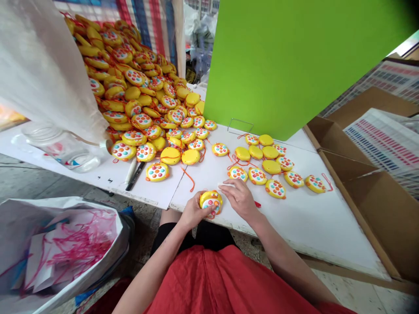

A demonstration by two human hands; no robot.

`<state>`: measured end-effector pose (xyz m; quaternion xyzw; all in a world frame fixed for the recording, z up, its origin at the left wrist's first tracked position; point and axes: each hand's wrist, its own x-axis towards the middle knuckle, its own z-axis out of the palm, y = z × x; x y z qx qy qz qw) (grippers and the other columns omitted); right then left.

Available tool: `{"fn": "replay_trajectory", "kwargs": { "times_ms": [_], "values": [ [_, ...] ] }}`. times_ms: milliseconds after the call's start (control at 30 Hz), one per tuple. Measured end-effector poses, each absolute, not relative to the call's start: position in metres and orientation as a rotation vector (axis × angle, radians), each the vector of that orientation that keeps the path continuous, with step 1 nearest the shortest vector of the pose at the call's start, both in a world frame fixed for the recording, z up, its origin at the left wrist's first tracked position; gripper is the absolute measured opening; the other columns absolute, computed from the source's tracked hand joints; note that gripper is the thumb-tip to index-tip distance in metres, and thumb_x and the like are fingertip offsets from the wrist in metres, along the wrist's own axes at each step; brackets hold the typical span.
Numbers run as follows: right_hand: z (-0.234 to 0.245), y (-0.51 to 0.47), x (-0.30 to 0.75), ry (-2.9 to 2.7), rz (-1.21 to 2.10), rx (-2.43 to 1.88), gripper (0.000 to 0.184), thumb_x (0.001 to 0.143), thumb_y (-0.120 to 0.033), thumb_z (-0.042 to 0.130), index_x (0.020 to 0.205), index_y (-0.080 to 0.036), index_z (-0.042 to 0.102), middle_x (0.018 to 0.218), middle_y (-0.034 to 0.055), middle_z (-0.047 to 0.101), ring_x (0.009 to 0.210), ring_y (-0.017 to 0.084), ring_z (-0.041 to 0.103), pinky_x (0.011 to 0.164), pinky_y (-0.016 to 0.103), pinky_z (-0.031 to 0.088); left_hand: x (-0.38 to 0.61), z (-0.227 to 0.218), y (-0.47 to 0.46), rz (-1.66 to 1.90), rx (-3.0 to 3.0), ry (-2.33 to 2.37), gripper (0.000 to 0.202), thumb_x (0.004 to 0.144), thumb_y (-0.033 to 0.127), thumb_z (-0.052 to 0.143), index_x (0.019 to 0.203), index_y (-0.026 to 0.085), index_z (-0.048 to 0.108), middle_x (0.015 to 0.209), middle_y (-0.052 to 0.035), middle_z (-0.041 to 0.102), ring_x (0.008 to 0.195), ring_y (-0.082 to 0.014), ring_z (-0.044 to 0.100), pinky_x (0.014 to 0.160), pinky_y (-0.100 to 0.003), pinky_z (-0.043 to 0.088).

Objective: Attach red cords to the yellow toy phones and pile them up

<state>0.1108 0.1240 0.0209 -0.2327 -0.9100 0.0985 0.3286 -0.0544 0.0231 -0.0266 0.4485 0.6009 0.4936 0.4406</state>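
Note:
My left hand (192, 213) grips a round yellow toy (211, 201) with coloured buttons at the near edge of the white table (304, 218). My right hand (240, 197) rests beside the toy with its fingers curled on something small and white that I cannot make out. A group of several like toys (271, 168) lies just beyond my right hand, some face up, some face down. A large heap of the same yellow toys (137, 91) with orange strings rises at the far left.
A green board (294, 61) stands behind the table. A clear plastic jar (62, 148) and two markers (134, 172) lie at the left. An open cardboard box (363, 174) is at the right. A white bag of red strings (65, 248) sits on the floor.

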Motion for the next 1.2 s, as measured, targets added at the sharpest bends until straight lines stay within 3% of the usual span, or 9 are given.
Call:
{"fn": "replay_trajectory", "kwargs": {
  "times_ms": [167,667,867,1200],
  "values": [
    [0.019,0.122,0.112,-2.458,0.229,-0.581,0.027,0.089,-0.013,0.052,0.103,-0.026,0.07,0.101,0.0078,0.064,0.094,0.022,0.059,0.082,0.038,0.051,-0.055,-0.028,0.023,1.238,1.136,1.496,0.057,0.071,0.045,0.071,0.116,0.015,0.052,0.099,-0.0055,0.066,0.087,-0.019,0.061,0.079,-0.032,0.051],
    [0.026,0.119,0.103,-2.246,0.354,-0.649,0.024,0.091,-0.021,0.053,0.11,-0.025,0.068,0.102,0.0079,0.062,0.097,0.02,0.059,0.085,0.038,0.051,-0.06,-0.014,0.022,1.302,0.95,1.345,0.055,0.067,0.041,0.074,0.11,0.015,0.052,0.096,-0.0045,0.063,0.085,-0.0165,0.06,0.076,-0.029,0.052],
    [0.024,0.118,0.099,-2.45,0.253,-0.581,0.028,0.088,-0.013,0.053,0.105,-0.027,0.07,0.102,0.0075,0.064,0.094,0.022,0.058,0.084,0.039,0.051,-0.062,-0.014,0.021,1.312,0.926,1.343,0.058,0.064,0.045,0.076,0.108,0.015,0.052,0.096,-0.0052,0.064,0.086,-0.0173,0.061,0.077,-0.029,0.051],
    [0.029,0.113,0.093,-2.413,0.18,-0.571,0.025,0.09,-0.017,0.054,0.108,-0.026,0.069,0.102,0.0071,0.064,0.092,0.021,0.058,0.083,0.037,0.05,-0.062,-0.012,0.021,1.359,0.868,1.274,0.058,0.064,0.045,0.076,0.108,0.015,0.051,0.097,-0.0051,0.064,0.084,-0.0169,0.061,0.076,-0.029,0.051]
  ]
}}
